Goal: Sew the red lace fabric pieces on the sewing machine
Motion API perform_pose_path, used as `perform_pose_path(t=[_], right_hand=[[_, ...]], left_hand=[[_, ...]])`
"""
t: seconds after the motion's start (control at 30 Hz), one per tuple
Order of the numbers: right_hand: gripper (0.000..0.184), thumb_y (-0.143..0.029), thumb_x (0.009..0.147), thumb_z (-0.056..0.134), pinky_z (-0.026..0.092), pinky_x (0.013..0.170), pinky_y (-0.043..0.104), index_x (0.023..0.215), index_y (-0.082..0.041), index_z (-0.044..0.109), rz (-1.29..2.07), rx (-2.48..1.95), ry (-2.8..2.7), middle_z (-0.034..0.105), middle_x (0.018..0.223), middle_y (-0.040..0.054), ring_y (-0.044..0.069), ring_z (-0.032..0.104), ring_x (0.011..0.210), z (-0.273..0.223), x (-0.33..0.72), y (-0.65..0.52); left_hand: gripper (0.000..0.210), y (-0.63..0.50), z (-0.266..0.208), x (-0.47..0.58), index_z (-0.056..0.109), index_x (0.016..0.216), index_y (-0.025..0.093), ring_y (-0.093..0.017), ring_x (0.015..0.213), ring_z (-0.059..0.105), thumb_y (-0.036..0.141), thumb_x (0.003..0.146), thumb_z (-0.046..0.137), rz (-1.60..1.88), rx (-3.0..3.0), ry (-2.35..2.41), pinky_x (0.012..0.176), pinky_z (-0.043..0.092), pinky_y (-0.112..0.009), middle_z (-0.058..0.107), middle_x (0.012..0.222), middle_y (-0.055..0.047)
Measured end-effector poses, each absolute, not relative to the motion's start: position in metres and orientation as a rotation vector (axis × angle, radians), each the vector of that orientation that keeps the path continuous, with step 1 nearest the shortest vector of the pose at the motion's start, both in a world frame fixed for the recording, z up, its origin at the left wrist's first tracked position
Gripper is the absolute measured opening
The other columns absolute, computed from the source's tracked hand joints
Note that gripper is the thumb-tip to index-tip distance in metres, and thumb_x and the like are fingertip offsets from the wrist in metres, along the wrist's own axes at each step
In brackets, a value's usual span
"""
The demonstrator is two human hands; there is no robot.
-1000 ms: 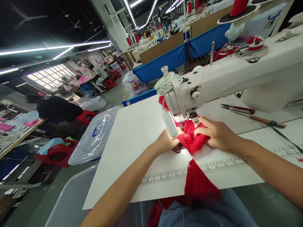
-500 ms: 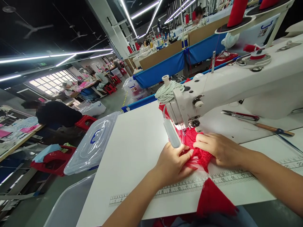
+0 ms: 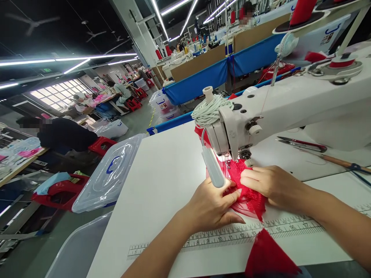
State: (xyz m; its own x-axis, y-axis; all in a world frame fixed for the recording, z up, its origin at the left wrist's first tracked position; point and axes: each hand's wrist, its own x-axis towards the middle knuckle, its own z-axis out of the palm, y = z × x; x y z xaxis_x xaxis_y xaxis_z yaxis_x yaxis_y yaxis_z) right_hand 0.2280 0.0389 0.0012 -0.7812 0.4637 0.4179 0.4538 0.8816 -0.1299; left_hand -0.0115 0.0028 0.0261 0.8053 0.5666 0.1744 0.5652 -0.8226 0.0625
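Red lace and sheer fabric (image 3: 251, 193) lies under the needle area of a white sewing machine (image 3: 278, 112). My left hand (image 3: 213, 202) rests on the sheer part at the left, fingers stretched over it and thumb held apart. A grey lamp bar (image 3: 213, 168) hides some of those fingertips. On the lace at the right, my right hand (image 3: 269, 185) is closed, its bent fingers pinching the edge. The presser foot (image 3: 227, 163) stands just beyond both hands. Nearer me, a red fabric triangle (image 3: 268, 255) hangs over the table edge.
Thread snips (image 3: 304, 144) and a wooden-handled tool (image 3: 336, 160) lie at the machine's right. A printed ruler (image 3: 214, 241) runs along the white table (image 3: 156, 181). Left of it stands a clear lidded bin (image 3: 116, 170). Co-workers sit farther back, one in dark clothing (image 3: 66, 133).
My left thumb has moved away from the fingers, toward me. The sheer fabric beside it looks more spread. My right hand keeps its pinch, and the whole view has shifted slightly.
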Motion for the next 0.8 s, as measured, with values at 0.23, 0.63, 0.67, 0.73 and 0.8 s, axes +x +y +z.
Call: perform_pose_path(t=[0.23, 0.63, 0.67, 0.73, 0.8], right_hand=[[0.029, 0.004, 0.073, 0.041, 0.027, 0.054, 0.03, 0.082, -0.021, 0.053, 0.05, -0.769, -2.541, 0.058, 0.081, 0.0031, 0.017, 0.047, 0.067, -0.0109, 0.2267, 0.0375], [0.029, 0.004, 0.069, 0.039, 0.032, 0.053, 0.032, 0.075, -0.021, 0.053, 0.005, -0.73, -2.56, 0.069, 0.098, 0.0056, 0.018, 0.05, 0.066, -0.0058, 0.2254, 0.0376], [0.029, 0.003, 0.068, 0.039, 0.034, 0.054, 0.031, 0.076, -0.021, 0.054, -0.019, -0.725, -2.547, 0.071, 0.105, 0.0061, 0.017, 0.053, 0.067, -0.0057, 0.2257, 0.0375], [0.028, 0.002, 0.067, 0.041, 0.037, 0.055, 0.031, 0.076, -0.02, 0.056, -0.066, -0.747, -2.529, 0.073, 0.11, 0.006, 0.017, 0.057, 0.067, -0.0066, 0.2264, 0.0372], [0.027, 0.001, 0.067, 0.044, 0.036, 0.053, 0.032, 0.078, -0.021, 0.057, -0.113, -0.793, -2.51, 0.075, 0.106, 0.0059, 0.018, 0.059, 0.064, -0.0099, 0.2273, 0.0365]], left_hand=[[0.082, 0.0008, 0.0263, -0.014, 0.064, 0.125, 0.02, -0.027, 0.1, 0.061, 0.067, 0.096, 0.003, 0.244, 2.974, 0.98, 0.084, 0.051, -0.042, 0.059, 0.128, -0.018], [0.08, -0.0042, 0.0278, -0.0132, 0.068, 0.12, 0.024, -0.028, 0.096, 0.059, 0.073, 0.093, 0.011, 0.366, 3.045, 1.078, 0.091, 0.049, -0.048, 0.066, 0.113, -0.016], [0.08, -0.0044, 0.0278, -0.0132, 0.068, 0.12, 0.024, -0.027, 0.095, 0.059, 0.072, 0.094, 0.01, 0.381, 3.049, 1.081, 0.092, 0.048, -0.048, 0.066, 0.113, -0.015], [0.08, -0.0047, 0.0279, -0.0132, 0.068, 0.12, 0.025, -0.027, 0.097, 0.059, 0.071, 0.094, 0.009, 0.397, 3.057, 1.088, 0.094, 0.047, -0.049, 0.067, 0.113, -0.014], [0.079, -0.005, 0.0278, -0.0127, 0.067, 0.121, 0.025, -0.028, 0.102, 0.059, 0.071, 0.094, 0.009, 0.409, 3.057, 1.091, 0.095, 0.046, -0.048, 0.067, 0.113, -0.014]])
